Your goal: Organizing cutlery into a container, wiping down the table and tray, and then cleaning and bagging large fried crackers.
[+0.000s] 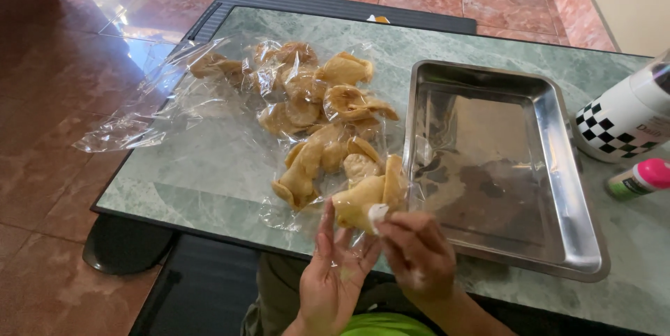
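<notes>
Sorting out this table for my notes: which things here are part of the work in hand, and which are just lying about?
In the work:
- left hand and right hand, both on one wrapped pastry
- pile of wrapped pastries in clear plastic
- steel tray beside them

Lying about:
- chequered bottle
- small pink-capped bottle
- green marble table

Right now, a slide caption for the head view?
Both hands hold a bagged fried snack beside a steel tray.

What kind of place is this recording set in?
Probably a home, at a low table: a green marble-look tabletop over a reddish tiled floor, with bagged fried crackers and an empty steel tray.
</notes>
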